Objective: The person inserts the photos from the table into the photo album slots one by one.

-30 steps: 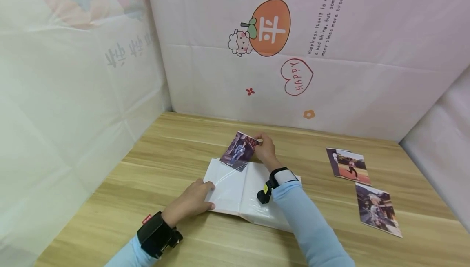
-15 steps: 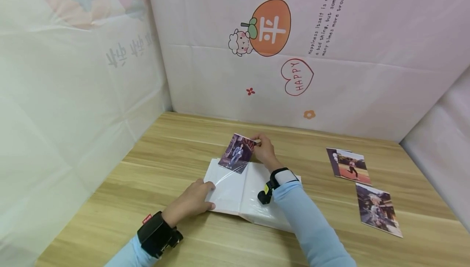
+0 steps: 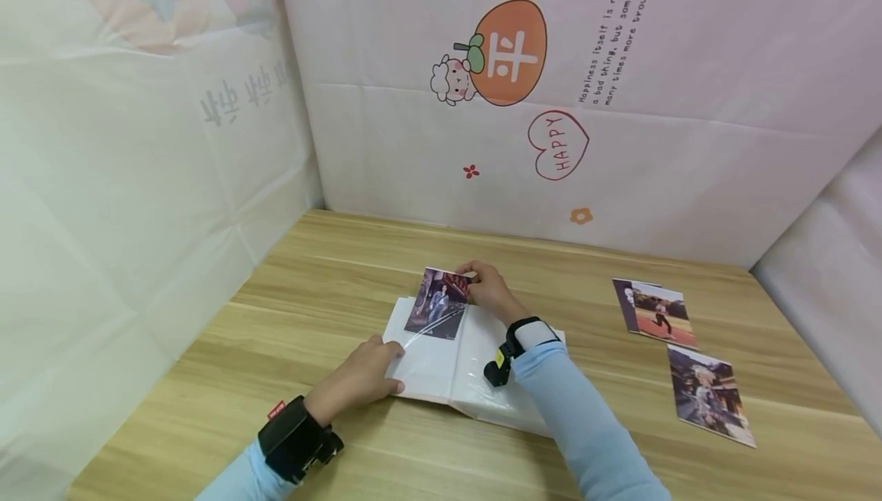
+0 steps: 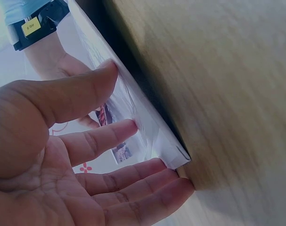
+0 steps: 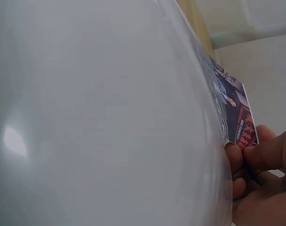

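A photo album [image 3: 420, 371] lies spread on the table, its white pages covered by clear plastic sleeves. My right hand [image 3: 491, 286] pinches the right edge of a photo [image 3: 441, 300] of a standing person. The lower part of that photo is under the clear sleeve of the left page; its top sticks out past the page's far edge. In the right wrist view, thumb and fingers meet at the photo's corner [image 5: 244, 134]. My left hand [image 3: 365, 372] rests at the album's left edge, fingers extended. The left wrist view has its thumb and index fingertips on the album [image 4: 157, 125].
On the right of the wooden table [image 3: 276, 378] lie more photos: a running person [image 3: 663, 315] partly covering a dark photo [image 3: 625, 306], and a figure with pale hair [image 3: 710, 394] nearer. A printed white cloth [image 3: 393, 156] rises behind the table, with white cloth on both sides.
My right hand has moved the photo toward me and slightly left, so more of it lies under the sleeve, and it has turned straighter to the page. My left hand stays put.
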Available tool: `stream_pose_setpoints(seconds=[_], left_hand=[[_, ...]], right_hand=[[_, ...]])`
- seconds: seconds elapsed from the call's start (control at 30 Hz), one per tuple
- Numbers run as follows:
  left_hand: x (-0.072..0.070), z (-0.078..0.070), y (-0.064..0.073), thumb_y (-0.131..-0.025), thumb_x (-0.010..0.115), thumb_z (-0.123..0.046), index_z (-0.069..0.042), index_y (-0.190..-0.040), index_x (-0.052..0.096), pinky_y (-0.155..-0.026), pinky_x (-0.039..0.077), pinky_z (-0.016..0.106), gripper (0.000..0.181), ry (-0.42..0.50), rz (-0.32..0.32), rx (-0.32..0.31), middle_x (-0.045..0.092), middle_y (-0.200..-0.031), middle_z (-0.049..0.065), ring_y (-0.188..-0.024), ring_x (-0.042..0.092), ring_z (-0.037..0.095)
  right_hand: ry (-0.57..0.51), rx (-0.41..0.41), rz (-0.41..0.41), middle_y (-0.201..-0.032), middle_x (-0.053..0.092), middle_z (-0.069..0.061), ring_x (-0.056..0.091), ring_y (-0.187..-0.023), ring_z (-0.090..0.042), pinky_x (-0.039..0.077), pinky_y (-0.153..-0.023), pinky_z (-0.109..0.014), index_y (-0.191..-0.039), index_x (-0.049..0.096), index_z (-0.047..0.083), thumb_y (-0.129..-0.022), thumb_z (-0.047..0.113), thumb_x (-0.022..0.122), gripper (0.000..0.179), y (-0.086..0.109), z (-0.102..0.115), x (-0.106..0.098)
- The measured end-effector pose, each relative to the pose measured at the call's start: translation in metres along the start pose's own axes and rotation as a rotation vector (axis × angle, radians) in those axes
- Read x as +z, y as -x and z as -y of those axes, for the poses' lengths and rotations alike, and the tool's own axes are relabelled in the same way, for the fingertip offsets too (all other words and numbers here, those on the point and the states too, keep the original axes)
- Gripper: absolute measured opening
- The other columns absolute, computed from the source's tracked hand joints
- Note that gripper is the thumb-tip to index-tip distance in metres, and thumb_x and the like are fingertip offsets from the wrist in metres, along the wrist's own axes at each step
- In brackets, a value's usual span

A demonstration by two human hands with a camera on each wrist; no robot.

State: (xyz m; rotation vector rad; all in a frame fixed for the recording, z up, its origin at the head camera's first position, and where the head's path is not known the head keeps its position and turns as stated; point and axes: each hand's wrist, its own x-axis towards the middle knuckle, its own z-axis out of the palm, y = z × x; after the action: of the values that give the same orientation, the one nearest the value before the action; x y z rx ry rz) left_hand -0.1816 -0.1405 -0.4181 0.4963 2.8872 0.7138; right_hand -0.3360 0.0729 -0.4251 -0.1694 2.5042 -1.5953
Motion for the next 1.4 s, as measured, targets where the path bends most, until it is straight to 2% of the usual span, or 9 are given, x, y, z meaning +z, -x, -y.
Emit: stream_pose_setpoints(seconds=[0.5,0.87,0.97,1.13,1.4], left_hand=[[-0.0015,-0.0005,0.0003,-0.075,0.077,-0.016,0.005,-0.115,0.058,-0.082,0.044,0.045,0.049,0.002,0.001,-0.002,0.053,-0.105,0.023,-0.093,0.054,0.033],[0.0016,0.0008,-0.0003,-0.074,0.077,-0.017,0.005,-0.114,0.059,-0.081,0.044,0.045,0.050,-0.005,-0.008,-0.005,0.053,-0.103,0.022,-0.091,0.053,0.032],[0.0023,0.0013,-0.0007,-0.073,0.078,-0.017,0.005,-0.114,0.059,-0.081,0.044,0.045,0.050,-0.013,-0.013,-0.003,0.053,-0.103,0.021,-0.091,0.053,0.031],[0.0016,-0.0001,-0.0010,-0.073,0.078,-0.016,0.006,-0.113,0.059,-0.079,0.044,0.045,0.049,-0.023,-0.010,0.010,0.054,-0.102,0.022,-0.090,0.053,0.031],[0.0018,-0.0003,-0.0011,-0.073,0.077,-0.016,0.006,-0.115,0.059,-0.078,0.045,0.045,0.051,-0.026,0.001,0.003,0.053,-0.103,0.023,-0.089,0.053,0.031]], right_hand=[[0.073,-0.045,0.102,-0.086,0.056,-0.010,0.047,-0.069,-0.018,0.041,-0.058,-0.025,-0.112,0.060,-0.001,-0.076,-0.015,0.049,0.041,-0.0015,-0.0023,-0.0012],[0.124,-0.075,0.153,-0.091,0.059,-0.010,0.050,-0.077,-0.021,0.040,-0.066,-0.029,-0.104,0.063,0.000,-0.081,-0.006,0.057,0.024,0.0027,-0.0012,-0.0005],[0.130,-0.103,0.173,-0.090,0.061,-0.009,0.052,-0.079,-0.020,0.041,-0.067,-0.029,-0.100,0.064,-0.001,-0.081,-0.006,0.059,0.021,0.0037,-0.0012,0.0000],[0.157,-0.165,0.218,-0.086,0.063,-0.009,0.051,-0.073,-0.018,0.040,-0.064,-0.027,-0.098,0.064,-0.004,-0.081,-0.007,0.058,0.018,0.0054,-0.0020,0.0008],[0.175,-0.191,0.286,-0.079,0.064,-0.008,0.052,-0.070,-0.016,0.041,-0.065,-0.026,-0.095,0.064,-0.005,-0.081,-0.007,0.058,0.015,0.0081,-0.0045,0.0038]])
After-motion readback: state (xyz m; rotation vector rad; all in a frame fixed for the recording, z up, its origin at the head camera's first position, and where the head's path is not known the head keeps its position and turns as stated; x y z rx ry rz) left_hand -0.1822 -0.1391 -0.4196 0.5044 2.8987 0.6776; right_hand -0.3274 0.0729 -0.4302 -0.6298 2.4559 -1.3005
